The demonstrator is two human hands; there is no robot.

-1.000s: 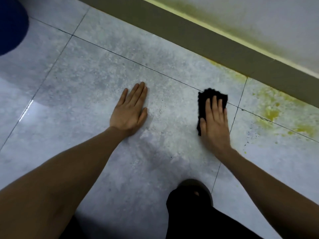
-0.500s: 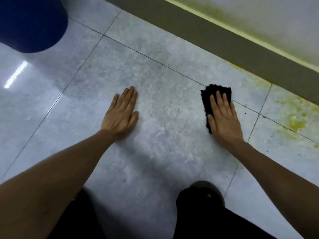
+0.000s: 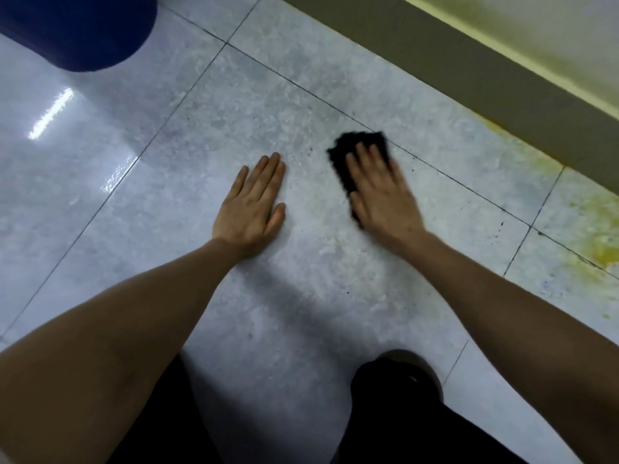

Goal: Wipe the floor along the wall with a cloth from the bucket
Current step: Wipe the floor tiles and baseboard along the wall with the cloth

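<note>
- Since the earlier frames, the right hand (image 3: 382, 192) has slid its black cloth (image 3: 351, 155) leftward across the frame, so it now sits much closer to the left hand (image 3: 249, 209); more of the blue bucket (image 3: 77, 28) has come into view at the upper left corner.
- Right hand: fingers spread flat and pressing down on the cloth, not curled around it. Its outline is smeared, which suggests it is mid-stroke.
- Left hand: open, palm flat on the floor (image 3: 234, 105), fingers together and pointing toward the upper right, holding nothing; it reads as a brace.
- Cloth: at frame centre, pinned between the right palm and the tile, with its dark edge showing beyond the fingertips and along the thumb side. Its long axis runs roughly along the hand, toward the top of the frame.
- Key relation: the yellow stains (image 3: 589, 242) lie at the right edge of the frame, along the dark skirting (image 3: 469, 78) of the wall, well apart from the cloth and on its right.
- Judgement: the right hand is the nearer one to that dirt, so the return stroke should travel rightward and upward toward the skirting.
</note>
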